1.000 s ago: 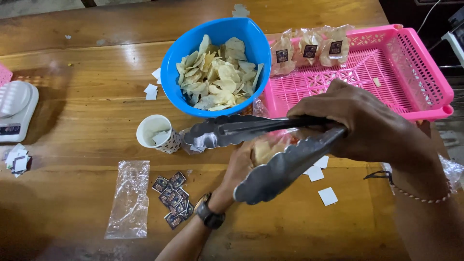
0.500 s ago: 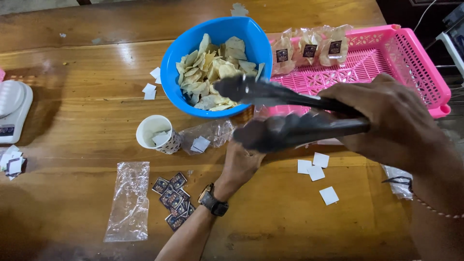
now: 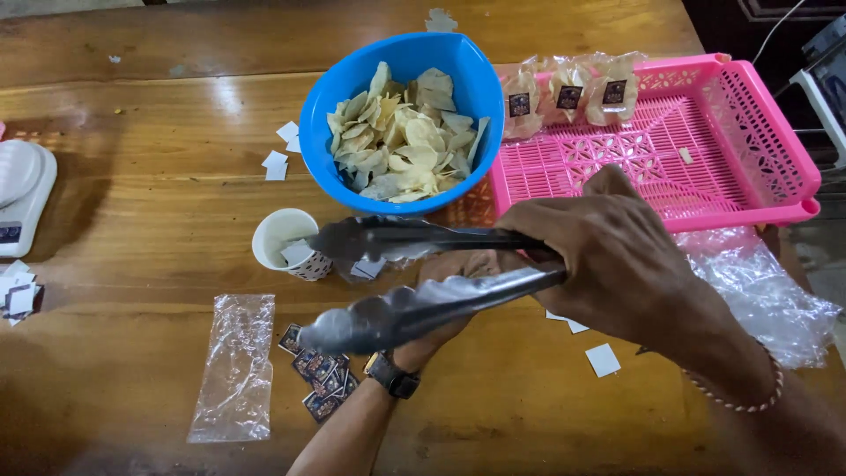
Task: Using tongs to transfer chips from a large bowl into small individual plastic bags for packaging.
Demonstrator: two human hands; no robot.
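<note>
Metal tongs [image 3: 414, 273], held open and empty over a wooden counter [image 3: 159, 176].

Right hand [image 3: 608, 251]: fingers wrapped round the tong handles, blades apart. Left hand [image 3: 445, 295]: beneath the tongs, mostly hidden; its grip cannot be told. Nearby: blue bowl [image 3: 330, 119] of chips, pink tray [image 3: 758, 141] with three filled packets, paper cup [image 3: 286, 242], empty plastic bag [image 3: 233, 366], small dark labels [image 3: 322, 375].

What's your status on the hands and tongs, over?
Right hand grips metal tongs, jaws apart, empty. Left hand mostly hidden beneath them, hold unclear. Blue bowl of chips just beyond; paper cup beside the tips.
</note>
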